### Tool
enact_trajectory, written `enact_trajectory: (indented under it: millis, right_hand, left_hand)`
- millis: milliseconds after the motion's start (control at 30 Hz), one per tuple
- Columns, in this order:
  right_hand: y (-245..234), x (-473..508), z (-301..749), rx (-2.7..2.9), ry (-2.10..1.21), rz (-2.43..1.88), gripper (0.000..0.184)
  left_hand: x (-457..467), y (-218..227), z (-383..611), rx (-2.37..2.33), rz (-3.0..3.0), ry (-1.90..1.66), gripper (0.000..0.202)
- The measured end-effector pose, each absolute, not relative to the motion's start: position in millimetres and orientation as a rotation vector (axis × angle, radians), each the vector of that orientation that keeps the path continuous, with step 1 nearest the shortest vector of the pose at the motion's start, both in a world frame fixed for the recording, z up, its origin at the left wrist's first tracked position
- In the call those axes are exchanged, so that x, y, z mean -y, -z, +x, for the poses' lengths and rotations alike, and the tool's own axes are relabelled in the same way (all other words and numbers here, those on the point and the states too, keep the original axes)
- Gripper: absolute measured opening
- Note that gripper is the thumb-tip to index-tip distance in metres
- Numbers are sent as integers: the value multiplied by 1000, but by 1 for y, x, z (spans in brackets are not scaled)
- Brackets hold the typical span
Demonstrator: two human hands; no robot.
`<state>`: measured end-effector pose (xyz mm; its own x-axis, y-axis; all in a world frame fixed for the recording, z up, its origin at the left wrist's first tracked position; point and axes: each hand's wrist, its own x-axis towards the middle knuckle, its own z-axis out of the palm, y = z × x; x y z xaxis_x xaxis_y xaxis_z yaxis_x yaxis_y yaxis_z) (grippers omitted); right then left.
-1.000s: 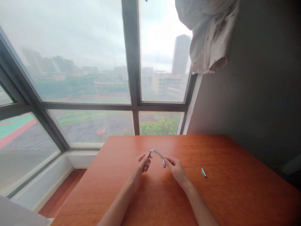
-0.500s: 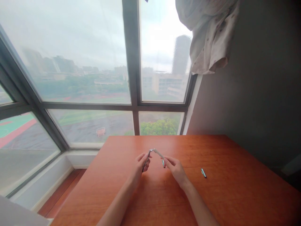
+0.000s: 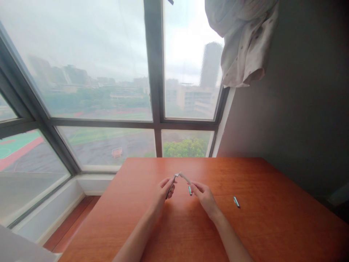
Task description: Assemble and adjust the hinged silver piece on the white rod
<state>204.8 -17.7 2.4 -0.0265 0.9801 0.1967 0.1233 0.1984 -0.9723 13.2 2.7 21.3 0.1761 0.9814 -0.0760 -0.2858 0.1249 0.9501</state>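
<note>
The surface bears a cap. Left hand grips a dark stick, right hand a pale stick; tips touch.

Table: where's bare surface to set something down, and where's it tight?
Free: the table right of the small teal cap, up to the wall side; the far band between the thin bent piece and the window; the near-left corner beside the left forearm. Crowded: the middle, where left hand and right hand pinch that piece.
</note>
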Motion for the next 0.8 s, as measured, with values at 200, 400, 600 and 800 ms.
enact_trajectory:
  millis: [200,400,600,800]
  right_hand:
    - [-8,21,203,1370,-1019,-1119,50]
    - [-3,18,203,1385,-1005,-1157,55]
    - [-1,16,204,1367,-988,-1200,58]
    - [-3,18,204,1352,-1011,-1151,54]
  left_hand:
    - [-2,-21,13,-909,983,-1150,42]
    - [-1,-20,12,-892,1021,-1107,40]
    - [-1,-20,12,-929,1045,-1137,42]
    - [-1,-23,12,-953,1131,-1232,42]
